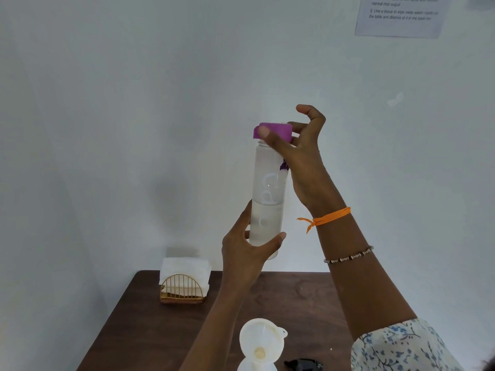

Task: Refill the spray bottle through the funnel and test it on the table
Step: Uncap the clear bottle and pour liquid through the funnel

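A clear water bottle [268, 194], about half full, is held upright in the air above the table. My left hand [247, 250] grips its lower part. My right hand [300, 153] pinches the purple cap [276, 129] on its top with thumb and fingers. At the bottom edge a white funnel [261, 344] sits in the neck of a white spray bottle [255, 366]. A black spray head [305, 364] lies on the table to the right of it.
A brown wooden table [308, 303] stands against a white wall. At its back left is a gold wire holder with white tissues [184, 283]. A printed sheet [401, 16] hangs on the wall at the upper right.
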`<action>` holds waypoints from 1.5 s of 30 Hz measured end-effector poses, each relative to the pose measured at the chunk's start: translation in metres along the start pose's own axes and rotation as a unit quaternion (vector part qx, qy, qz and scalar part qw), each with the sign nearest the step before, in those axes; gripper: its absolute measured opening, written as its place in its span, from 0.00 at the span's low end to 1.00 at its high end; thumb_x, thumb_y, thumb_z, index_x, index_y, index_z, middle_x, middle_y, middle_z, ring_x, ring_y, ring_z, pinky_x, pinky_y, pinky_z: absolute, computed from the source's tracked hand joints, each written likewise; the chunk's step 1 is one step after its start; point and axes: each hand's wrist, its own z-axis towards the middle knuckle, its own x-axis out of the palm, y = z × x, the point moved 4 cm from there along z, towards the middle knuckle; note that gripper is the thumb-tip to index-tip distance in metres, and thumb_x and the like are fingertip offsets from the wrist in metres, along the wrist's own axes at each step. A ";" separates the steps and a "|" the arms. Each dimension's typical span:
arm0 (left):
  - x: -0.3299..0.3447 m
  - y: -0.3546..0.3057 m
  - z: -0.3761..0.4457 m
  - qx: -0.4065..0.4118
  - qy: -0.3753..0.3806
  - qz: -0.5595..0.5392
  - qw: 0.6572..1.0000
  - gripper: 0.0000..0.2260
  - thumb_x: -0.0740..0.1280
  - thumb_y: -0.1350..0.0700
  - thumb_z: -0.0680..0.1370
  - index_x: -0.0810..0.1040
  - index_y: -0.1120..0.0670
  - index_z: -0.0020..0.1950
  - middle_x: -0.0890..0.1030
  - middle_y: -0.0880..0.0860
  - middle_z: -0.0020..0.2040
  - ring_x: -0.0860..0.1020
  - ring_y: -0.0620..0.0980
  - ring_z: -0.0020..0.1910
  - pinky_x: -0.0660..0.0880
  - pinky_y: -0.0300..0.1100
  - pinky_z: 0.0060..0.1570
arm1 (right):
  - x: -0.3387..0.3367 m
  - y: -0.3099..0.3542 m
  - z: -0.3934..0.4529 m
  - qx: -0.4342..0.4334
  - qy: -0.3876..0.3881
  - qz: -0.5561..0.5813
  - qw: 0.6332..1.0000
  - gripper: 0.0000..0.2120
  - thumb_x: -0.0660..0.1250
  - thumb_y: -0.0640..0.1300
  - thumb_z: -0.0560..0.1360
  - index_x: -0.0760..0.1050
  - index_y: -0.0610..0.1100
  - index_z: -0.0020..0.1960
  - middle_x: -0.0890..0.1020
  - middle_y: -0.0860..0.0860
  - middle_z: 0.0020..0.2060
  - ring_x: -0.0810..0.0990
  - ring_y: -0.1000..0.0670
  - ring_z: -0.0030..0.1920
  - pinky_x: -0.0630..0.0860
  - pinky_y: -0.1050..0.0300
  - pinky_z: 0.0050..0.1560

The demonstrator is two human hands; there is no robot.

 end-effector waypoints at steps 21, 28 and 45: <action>-0.005 0.003 0.001 0.003 -0.003 -0.001 1.000 0.31 0.75 0.48 0.67 0.67 0.45 0.67 0.75 0.47 0.64 0.73 0.42 0.53 0.74 0.43 0.57 | 0.001 0.003 0.002 0.024 0.031 0.046 0.998 0.30 0.66 0.45 0.66 0.56 0.50 0.64 0.76 0.48 0.48 0.76 0.53 0.44 0.76 0.63 0.41; -0.005 0.003 -0.001 0.003 -0.004 0.003 1.000 0.31 0.75 0.47 0.66 0.67 0.43 0.67 0.75 0.47 0.64 0.73 0.43 0.53 0.74 0.44 0.57 | 0.004 0.004 0.003 -0.002 -0.042 -0.082 0.996 0.34 0.76 0.45 0.65 0.57 0.51 0.61 0.70 0.50 0.51 0.74 0.52 0.49 0.78 0.62 0.42; -0.005 -0.002 -0.001 0.014 -0.001 -0.009 1.000 0.31 0.75 0.48 0.67 0.67 0.45 0.67 0.74 0.44 0.60 0.72 0.42 0.53 0.72 0.39 0.55 | -0.005 0.008 0.005 0.028 -0.008 -0.045 0.999 0.24 0.72 0.44 0.70 0.66 0.47 0.61 0.75 0.47 0.54 0.76 0.51 0.51 0.73 0.73 0.31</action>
